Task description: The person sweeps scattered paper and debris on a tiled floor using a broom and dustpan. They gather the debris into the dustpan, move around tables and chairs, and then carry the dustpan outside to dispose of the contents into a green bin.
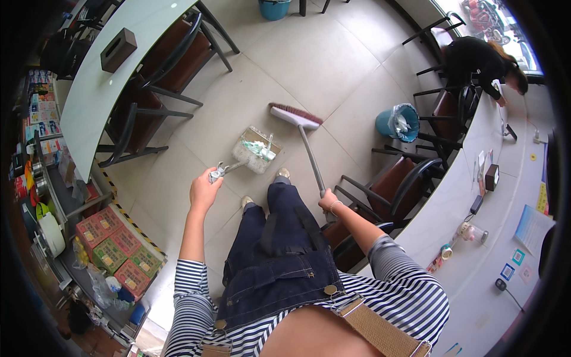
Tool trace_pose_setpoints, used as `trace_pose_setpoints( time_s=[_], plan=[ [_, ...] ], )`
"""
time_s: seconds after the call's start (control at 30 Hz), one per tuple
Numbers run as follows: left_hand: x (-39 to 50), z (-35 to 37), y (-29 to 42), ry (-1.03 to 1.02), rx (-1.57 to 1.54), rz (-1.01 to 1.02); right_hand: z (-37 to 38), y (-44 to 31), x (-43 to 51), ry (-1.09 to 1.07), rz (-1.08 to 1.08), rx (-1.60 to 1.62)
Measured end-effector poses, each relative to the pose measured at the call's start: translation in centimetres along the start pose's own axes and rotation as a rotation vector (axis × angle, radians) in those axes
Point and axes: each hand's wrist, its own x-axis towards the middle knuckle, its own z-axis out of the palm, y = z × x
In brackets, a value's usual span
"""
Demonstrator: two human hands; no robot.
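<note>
My left hand (206, 188) is closed around the handle end of a long-handled dustpan (255, 166), with crumpled silvery or white material at the grip. The dustpan rests on the tiled floor in front of my feet, with white and green crumpled waste (256, 147) inside. My right hand (329, 201) grips the grey pole of a broom (296, 117). The broom's head, white with dark reddish bristles, lies on the floor ahead and to the right of the dustpan, apart from it.
A blue waste bin (387, 122) with a liner stands to the right, near brown-seated chairs (397, 187) along a white counter (450, 196). A person in black (473, 60) leans over its far end. On the left are a white table (96, 85), chairs and stacked boxes (120, 250).
</note>
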Motion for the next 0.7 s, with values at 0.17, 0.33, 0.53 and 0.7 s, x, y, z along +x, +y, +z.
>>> trace_pose_setpoints(
  time_s=[0.17, 0.33, 0.53, 0.7],
  plan=[
    [-3.0, -1.1, -2.8, 0.047, -0.085, -0.077, -4.0, -3.3, -6.7, 0.056, -0.199, 0.045],
    [-5.7, -1.5, -4.6, 0.102, -0.175, -0.191, -6.2, -13.6, -0.4, 0.203, -0.404, -0.256],
    [-7.3, -1.7, -6.1, 0.162, -0.164, -0.282, -9.1, -24.5, 11.3, 0.233, -0.253, -0.480],
    [-8.5, -2.6, -7.7, 0.190, -0.245, -0.293, -8.5, -15.5, 13.4, 0.319, -0.230, -0.793]
  ],
)
